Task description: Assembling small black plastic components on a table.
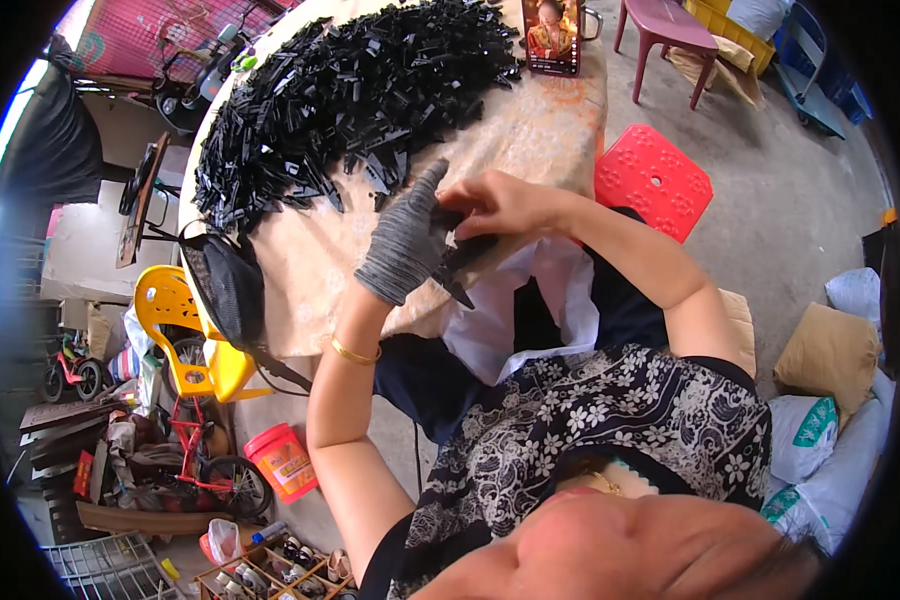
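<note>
A large heap of small black plastic pieces covers the far part of the cloth-covered table. In front of it, my left hand, in a grey knitted glove, is closed around a few black plastic pieces; one pointed end sticks out below the palm. Its forefinger points away toward the heap. My bare right hand meets it from the right, fingers curled and pinching at a black piece between the two hands. The exact grip there is partly hidden. Below both hands, an open white plastic bag hangs at my lap.
A phone stands upright at the table's far edge, beside a mug handle. The table's pale cloth shows in front of the heap. A red stool stands right, a yellow chair left, with a red bucket nearer me.
</note>
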The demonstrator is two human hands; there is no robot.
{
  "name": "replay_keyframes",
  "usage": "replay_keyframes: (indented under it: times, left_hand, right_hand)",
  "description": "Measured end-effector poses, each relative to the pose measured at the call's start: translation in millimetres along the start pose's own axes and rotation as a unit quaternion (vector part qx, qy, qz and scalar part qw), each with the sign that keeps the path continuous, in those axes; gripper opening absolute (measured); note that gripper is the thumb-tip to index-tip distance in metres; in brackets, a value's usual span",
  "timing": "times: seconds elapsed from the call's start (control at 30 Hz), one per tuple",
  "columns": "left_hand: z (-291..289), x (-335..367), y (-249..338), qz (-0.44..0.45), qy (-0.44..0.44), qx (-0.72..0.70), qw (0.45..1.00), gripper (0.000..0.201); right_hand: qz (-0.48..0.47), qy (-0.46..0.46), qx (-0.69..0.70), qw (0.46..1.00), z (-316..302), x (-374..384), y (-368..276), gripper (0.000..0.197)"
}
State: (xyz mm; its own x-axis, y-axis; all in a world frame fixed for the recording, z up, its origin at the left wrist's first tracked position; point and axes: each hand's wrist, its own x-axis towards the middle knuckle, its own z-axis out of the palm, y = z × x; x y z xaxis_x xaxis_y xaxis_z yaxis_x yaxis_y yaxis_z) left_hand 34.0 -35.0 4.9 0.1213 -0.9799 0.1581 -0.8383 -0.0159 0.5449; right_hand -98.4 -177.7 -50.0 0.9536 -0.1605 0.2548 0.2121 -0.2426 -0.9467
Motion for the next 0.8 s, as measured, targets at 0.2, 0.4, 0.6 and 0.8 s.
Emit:
replay_keyframes:
  times: [0.2, 0.4, 0.6, 0.8]
  left_hand:
    - [-10.2, -22.5, 0.6, -0.019, -0.033, -0.020, 0.999, 0.064]
    - [-4.8, -23.4, 6.5, 0.006, 0.001, -0.051, 0.999, 0.067]
    - [-8.1, -36.8, 6.6, 0.058, 0.056, 0.008, 0.997, 0.063]
    - [-37.8, -36.1, -81.7, 0.041, 0.254, 0.161, 0.953, 0.050]
  right_hand:
    - [0.055, -0.063, -0.067, 0.994, 6.4, -6.4, -29.6, 0.036]
    - [0.109, -0.032, -0.038, 0.993, 8.0, -6.6, -34.5, 0.030]
    - [-0.057, 0.027, -0.307, 0.950, 11.9, -15.8, -20.1, 0.024]
    - [-0.116, -0.072, -0.312, 0.940, 8.3, -39.8, -30.3, 0.020]
